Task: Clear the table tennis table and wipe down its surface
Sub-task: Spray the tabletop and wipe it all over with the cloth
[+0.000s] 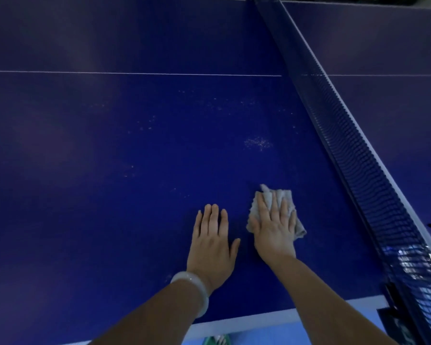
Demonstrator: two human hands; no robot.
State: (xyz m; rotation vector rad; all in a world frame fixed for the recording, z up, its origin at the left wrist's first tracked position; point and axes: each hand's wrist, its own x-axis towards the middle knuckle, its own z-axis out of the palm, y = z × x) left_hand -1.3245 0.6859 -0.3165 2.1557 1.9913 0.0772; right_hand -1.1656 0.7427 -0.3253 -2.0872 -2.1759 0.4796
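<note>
While wiping near the net (pixel 353 135): cloth (pixel 284 195) on table (pixel 110 145) by near edge, pressed flat under right hand (pixel 274 227), fingers straight. Left hand (pixel 213 241) flat, fingers straight, likely bracing. Dust specks (pixel 258 143) ahead, unwiped.

A blue table tennis table (pixel 110 150) carries a crumpled grey cloth (pixel 285 195) near the net (pixel 353 135). Pale specks (pixel 258 143) dot its surface beyond the cloth.

Table (pixel 110 145) deep blue, white lines; net (pixel 353 150) dark blue mesh; cloth (pixel 288 199) grey
</note>
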